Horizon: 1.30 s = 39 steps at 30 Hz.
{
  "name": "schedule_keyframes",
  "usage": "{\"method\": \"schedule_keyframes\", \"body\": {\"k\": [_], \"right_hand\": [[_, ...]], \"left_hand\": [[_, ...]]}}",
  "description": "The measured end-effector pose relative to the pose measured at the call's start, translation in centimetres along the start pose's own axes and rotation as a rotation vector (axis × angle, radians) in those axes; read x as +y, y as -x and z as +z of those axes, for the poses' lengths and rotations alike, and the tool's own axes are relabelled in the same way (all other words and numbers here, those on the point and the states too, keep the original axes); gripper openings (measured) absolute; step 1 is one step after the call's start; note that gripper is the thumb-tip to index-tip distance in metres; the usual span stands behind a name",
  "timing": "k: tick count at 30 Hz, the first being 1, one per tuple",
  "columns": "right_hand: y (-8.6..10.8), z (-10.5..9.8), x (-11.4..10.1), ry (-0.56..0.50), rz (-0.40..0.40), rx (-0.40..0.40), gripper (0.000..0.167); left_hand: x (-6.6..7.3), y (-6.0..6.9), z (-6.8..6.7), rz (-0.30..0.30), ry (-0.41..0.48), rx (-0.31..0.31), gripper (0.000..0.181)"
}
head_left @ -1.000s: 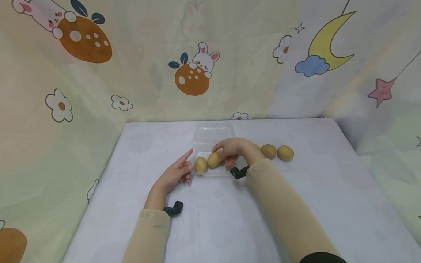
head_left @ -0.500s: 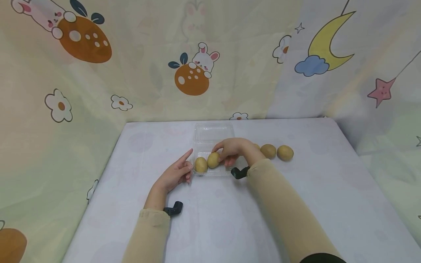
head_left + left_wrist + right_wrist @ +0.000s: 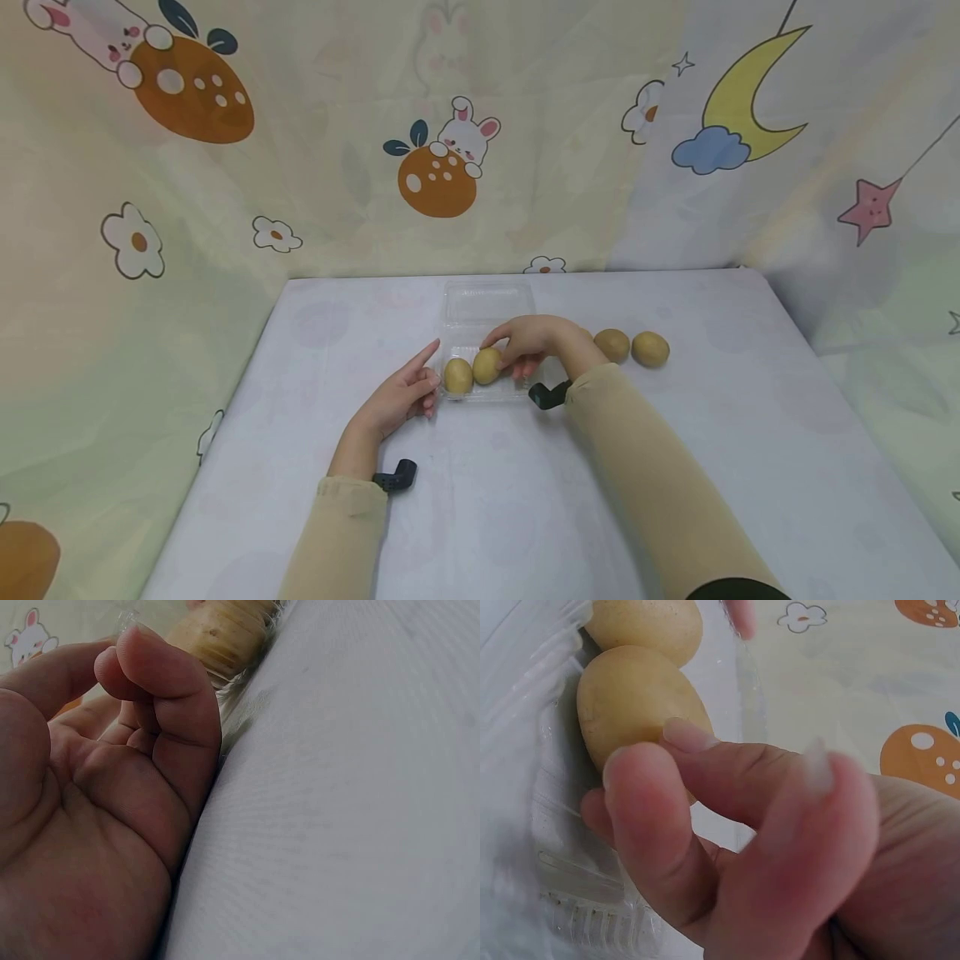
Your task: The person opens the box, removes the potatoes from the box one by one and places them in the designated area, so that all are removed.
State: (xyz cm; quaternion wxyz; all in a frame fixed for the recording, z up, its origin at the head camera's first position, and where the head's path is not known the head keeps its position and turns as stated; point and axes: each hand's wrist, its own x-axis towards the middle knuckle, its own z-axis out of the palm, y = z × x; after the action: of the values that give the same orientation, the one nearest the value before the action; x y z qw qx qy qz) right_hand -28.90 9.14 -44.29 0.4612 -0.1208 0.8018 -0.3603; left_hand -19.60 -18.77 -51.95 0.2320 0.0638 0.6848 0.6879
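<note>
Work Apparently Near Its Middle

Nearest, the left hand (image 3: 405, 396) lay just beside the left edge of a clear plastic container (image 3: 487, 398), its index finger straight, the others bent, with nothing in its hold. Inside the container, a first potato (image 3: 458, 377) sat at the left end; immediately right of it was a second potato (image 3: 485, 367), pinched between the right hand's (image 3: 528, 340) thumb and fingers. Two seemed in place, then, though the second was not yet released.

Farther off, right of the container, a brownish potato (image 3: 612, 345) and an outermost potato (image 3: 650, 349) sat on the white table (image 3: 480, 508), seemingly left to handle; a tan sliver (image 3: 587, 333) by the right wrist was perhaps another. Beyond, the lid (image 3: 487, 304) lay folded back, not closed, before the patterned backdrop (image 3: 337, 183).
</note>
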Motion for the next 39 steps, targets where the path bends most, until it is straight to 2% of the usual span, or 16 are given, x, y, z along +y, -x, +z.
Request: {"method": "schedule_keyframes", "body": {"k": [6,12,16,30,39], "right_hand": [[0.18,0.19,-0.19,0.026,-0.009,-0.004,0.04],[0.11,0.54,-0.52,0.072,0.011,0.005,0.049],[0.06,0.57,-0.56,0.098,0.011,0.005,0.049],[0.27,0.47,-0.42,0.078,-0.032,0.036,0.049],[0.43,0.51,-0.3,0.105,-0.055,0.045,0.048]], "left_hand": [[0.01,0.03,-0.02,-0.01,0.012,0.0,0.067],[0.22,0.21,0.0,-0.013,0.006,0.0,0.066],[0.23,0.21,0.02,-0.015,0.001,0.001,0.067],[0.12,0.16,-0.01,-0.01,0.01,0.011,0.068],[0.07,0.07,0.05,-0.022,0.016,0.024,0.069]]}}
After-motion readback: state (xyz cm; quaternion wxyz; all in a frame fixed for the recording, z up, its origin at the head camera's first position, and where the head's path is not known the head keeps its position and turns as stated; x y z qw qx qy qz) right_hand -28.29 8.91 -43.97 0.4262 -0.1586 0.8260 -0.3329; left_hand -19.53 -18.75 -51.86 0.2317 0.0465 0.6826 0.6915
